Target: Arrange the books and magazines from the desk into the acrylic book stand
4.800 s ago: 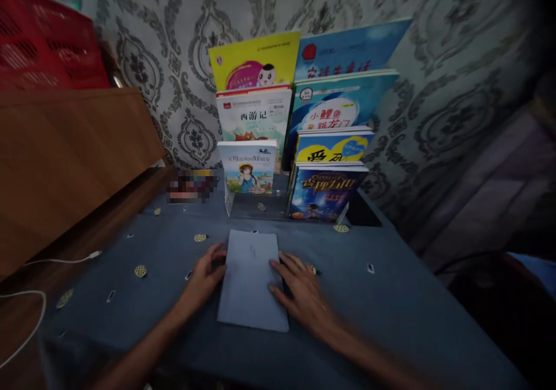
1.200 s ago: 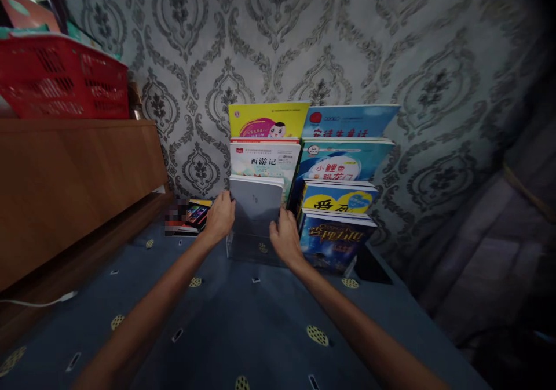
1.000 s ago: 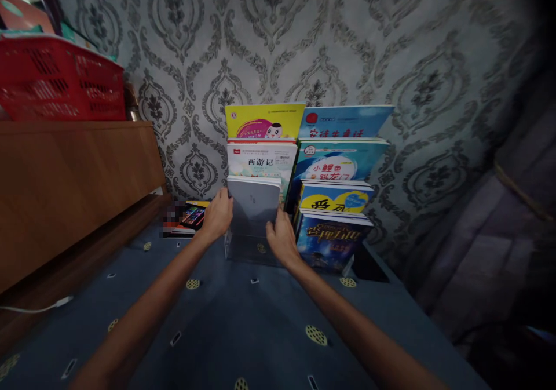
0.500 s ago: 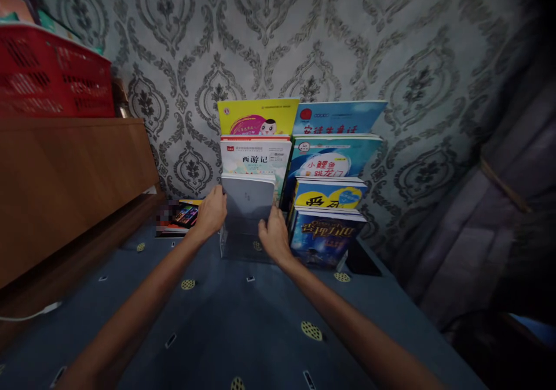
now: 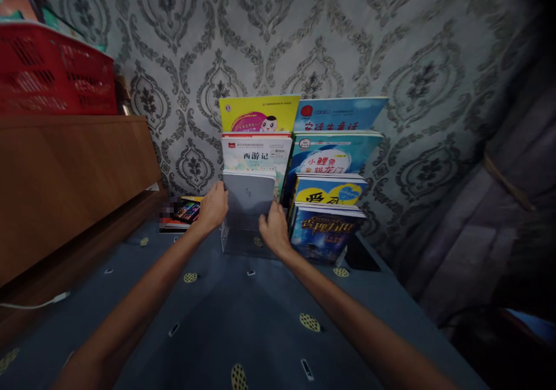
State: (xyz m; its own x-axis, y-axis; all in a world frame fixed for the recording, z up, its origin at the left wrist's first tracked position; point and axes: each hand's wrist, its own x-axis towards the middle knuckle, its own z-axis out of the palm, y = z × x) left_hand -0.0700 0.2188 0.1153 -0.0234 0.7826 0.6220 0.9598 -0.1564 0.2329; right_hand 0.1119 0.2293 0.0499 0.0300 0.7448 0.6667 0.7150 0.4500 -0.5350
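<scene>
The left hand (image 5: 214,206) and right hand (image 5: 275,225) are pinching opposite side edges of a grey notebook (image 5: 249,201), which is standing in the front left tier of a clear book rack (image 5: 247,243), before a white 西游记 book (image 5: 256,148).

a smooth, matt cover is seen on the held book (image 5: 248,200), glossy plastic in the stand (image 5: 241,241), wood in the cabinet (image 5: 73,187).
</scene>
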